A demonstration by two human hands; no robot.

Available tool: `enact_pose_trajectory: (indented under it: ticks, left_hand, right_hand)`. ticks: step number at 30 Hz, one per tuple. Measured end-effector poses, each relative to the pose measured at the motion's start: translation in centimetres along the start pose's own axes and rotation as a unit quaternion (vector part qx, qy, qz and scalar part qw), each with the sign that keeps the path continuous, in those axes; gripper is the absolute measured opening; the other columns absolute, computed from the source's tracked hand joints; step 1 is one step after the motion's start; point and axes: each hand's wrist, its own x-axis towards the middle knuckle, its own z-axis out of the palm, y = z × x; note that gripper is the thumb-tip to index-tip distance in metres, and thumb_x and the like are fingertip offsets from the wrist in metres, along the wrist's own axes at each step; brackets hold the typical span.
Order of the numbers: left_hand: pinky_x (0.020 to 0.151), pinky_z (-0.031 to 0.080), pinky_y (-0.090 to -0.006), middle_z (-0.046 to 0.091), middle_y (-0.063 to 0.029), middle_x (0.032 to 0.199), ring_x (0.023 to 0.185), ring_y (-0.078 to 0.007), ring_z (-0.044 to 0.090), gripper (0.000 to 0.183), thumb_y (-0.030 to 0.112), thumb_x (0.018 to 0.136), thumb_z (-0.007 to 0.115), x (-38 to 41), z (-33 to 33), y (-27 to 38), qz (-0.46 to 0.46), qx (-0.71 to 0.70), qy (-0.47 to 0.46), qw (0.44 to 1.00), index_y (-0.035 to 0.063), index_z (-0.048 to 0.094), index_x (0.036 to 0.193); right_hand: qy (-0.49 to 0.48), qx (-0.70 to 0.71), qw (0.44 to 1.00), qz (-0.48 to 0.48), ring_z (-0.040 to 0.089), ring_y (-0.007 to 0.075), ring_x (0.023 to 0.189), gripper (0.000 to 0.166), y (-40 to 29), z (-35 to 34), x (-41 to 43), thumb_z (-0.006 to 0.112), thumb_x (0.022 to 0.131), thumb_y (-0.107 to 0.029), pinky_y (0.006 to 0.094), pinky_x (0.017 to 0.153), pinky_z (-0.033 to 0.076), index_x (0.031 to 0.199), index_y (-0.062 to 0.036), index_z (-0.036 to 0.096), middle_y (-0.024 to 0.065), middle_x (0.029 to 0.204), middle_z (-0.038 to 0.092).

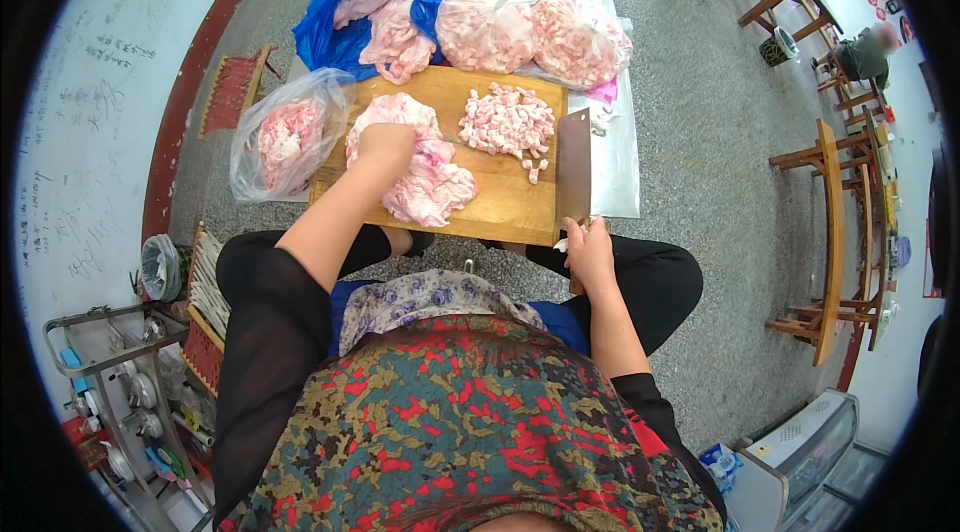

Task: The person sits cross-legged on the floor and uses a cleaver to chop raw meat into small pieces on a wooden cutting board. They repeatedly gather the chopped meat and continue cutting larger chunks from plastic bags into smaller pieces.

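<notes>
A large piece of raw, pale pink fatty meat (439, 190) spreads over the left part of a wooden cutting board (506, 205). My left hand (388, 145) is curled down onto this piece, its fingertips hidden. In my right hand (590, 258) is the handle of a cleaver (574, 168), gripped near the board's front right corner. Its broad blade points away from me along the board's right edge. On the board's right half lies a heap of small diced fatty meat (506, 119), with a few cubes apart from it.
Beyond the board are a blue plastic bag (322, 29) of larger meat pieces and two clear bags of diced meat (484, 29) (574, 36). An open clear bag (244, 149) with meat sits left. A metal rack (112, 359) stands lower left; wooden benches (831, 247) and a seated person are right.
</notes>
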Motion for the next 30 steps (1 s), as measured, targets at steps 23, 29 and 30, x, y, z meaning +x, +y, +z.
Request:
enact_pose_trajectory:
  ticks: [23, 29, 30]
  left_hand:
    - [0.083, 0.051, -0.0462, 0.069, -0.026, 0.099, 0.096, -0.041, 0.067, 0.032, 0.0, 0.078, 0.05, -2.6, 1.5, -5.9, -0.01, -0.354, 0.142, 0.924, 0.0053, 0.071, 0.102]
    - [0.078, 0.054, -0.0517, 0.069, -0.0278, 0.089, 0.09, -0.0435, 0.068, 0.017, 0.007, 0.085, 0.052, -6.1, 0.0, -2.6, -0.069, -0.197, 0.105, 0.972, -0.0009, 0.061, 0.097]
    - [0.078, 0.053, -0.0523, 0.068, -0.0278, 0.09, 0.09, -0.044, 0.067, 0.017, 0.008, 0.085, 0.052, -6.6, 0.4, -2.3, -0.078, -0.206, 0.104, 0.97, -0.001, 0.061, 0.096]
  right_hand:
    - [-0.174, -0.127, 0.937, -0.277, 0.064, 0.0489, 0.082, 0.039, -10.2, 7.7, -1.3, 0.062, 0.095, -0.032, 0.0542, 0.07, 0.05, 0.108, 0.003, 0.052, 0.0296, 0.086, 0.066]
    - [-0.139, -0.264, 0.918, -0.262, 0.064, 0.0477, 0.075, 0.036, -13.4, 9.3, -0.5, 0.062, 0.094, -0.032, 0.0554, 0.066, 0.05, 0.098, 0.0012, 0.048, 0.0269, 0.079, 0.066]
    - [-0.131, -0.267, 0.918, -0.264, 0.065, 0.0473, 0.075, 0.036, -13.3, 9.5, -0.3, 0.063, 0.094, -0.032, 0.0552, 0.066, 0.05, 0.098, 0.0011, 0.048, 0.0267, 0.078, 0.066]
